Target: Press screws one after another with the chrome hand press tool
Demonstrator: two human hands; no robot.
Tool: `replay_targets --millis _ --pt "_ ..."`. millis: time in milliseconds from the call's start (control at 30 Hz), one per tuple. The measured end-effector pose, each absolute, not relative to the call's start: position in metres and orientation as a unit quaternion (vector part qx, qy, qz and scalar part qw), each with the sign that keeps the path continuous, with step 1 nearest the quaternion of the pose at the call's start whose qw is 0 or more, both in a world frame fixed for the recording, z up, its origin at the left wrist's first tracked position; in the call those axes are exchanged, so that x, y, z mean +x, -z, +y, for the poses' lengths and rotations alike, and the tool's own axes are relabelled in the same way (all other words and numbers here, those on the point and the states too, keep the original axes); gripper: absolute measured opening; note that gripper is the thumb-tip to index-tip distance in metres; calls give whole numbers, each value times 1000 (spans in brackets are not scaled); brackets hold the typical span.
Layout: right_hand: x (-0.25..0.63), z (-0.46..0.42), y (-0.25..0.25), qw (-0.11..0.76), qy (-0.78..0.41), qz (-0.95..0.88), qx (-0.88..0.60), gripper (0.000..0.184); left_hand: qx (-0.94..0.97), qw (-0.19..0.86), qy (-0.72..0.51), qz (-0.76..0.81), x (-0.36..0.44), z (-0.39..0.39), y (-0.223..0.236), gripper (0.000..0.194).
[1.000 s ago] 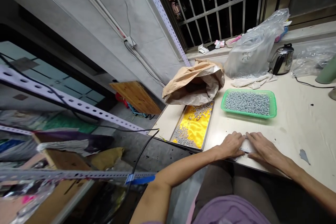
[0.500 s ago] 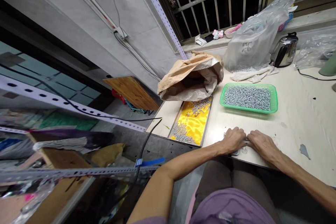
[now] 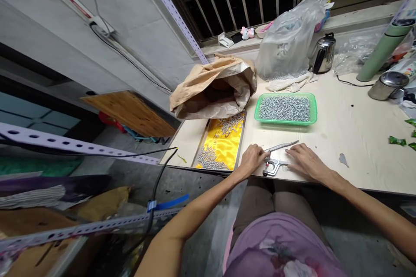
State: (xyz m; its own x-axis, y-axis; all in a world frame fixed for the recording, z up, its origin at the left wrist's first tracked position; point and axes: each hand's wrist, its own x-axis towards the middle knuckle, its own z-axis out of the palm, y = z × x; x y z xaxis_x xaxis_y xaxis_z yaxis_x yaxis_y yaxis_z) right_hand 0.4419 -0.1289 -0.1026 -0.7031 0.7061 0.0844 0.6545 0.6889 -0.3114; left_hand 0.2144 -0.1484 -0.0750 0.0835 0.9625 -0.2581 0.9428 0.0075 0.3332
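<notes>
Metal pliers (image 3: 274,164) with a C-shaped jaw lie near the table's front edge, their handles spread wide apart. My left hand (image 3: 253,159) is closed at the jaw end, its fingertips on the pliers; any small piece between them is hidden. To the right, my right hand (image 3: 307,162) has its fingers apart around the handle ends and grips nothing. Behind the pliers sits a green plastic basket (image 3: 314,110) full of small silver metal pins. More pins lie in two heaps on a yellow cloth-lined tray (image 3: 224,149), left of my left hand.
An open brown paper sack (image 3: 211,80) slumps over the tray's far end. Along the back stand a clear plastic bag (image 3: 282,47), a metal kettle (image 3: 324,54) and a green flask (image 3: 385,52). A lidded metal cup (image 3: 388,85) and green-wrapped sweets (image 3: 397,140) are at the right.
My hands were close together over the pliers; now they are apart. The right hand has opened and moved off the handles, which have spread. The view has turned to the right.
</notes>
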Motion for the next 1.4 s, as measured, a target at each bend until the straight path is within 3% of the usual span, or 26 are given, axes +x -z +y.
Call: replay_targets --millis 200,433,500,633,700,833,1033,1400 --pt "418 -141 113 55 -123 -911 -390 14 649 284 106 698 211 -155 83 24" --pt "415 -143 117 64 -104 -904 -411 12 751 180 151 618 194 -151 71 11" --pt "415 -144 117 63 -98 -903 -414 15 752 160 93 632 190 -144 49 17" --pt "415 -145 119 68 -79 -904 -414 17 742 59 -164 648 183 -121 1 29" --pt "416 -146 121 83 -71 -906 -408 19 728 24 -206 654 170 -110 -11 30" --pt "419 -147 128 124 -64 -910 -390 25 696 6 -95 712 118 -109 1 20" --pt "418 -146 129 163 -67 -913 -368 32 607 93 125 780 57 -143 43 22" --pt "416 -149 122 168 -58 -911 -373 35 594 139 118 784 45 -162 68 20"
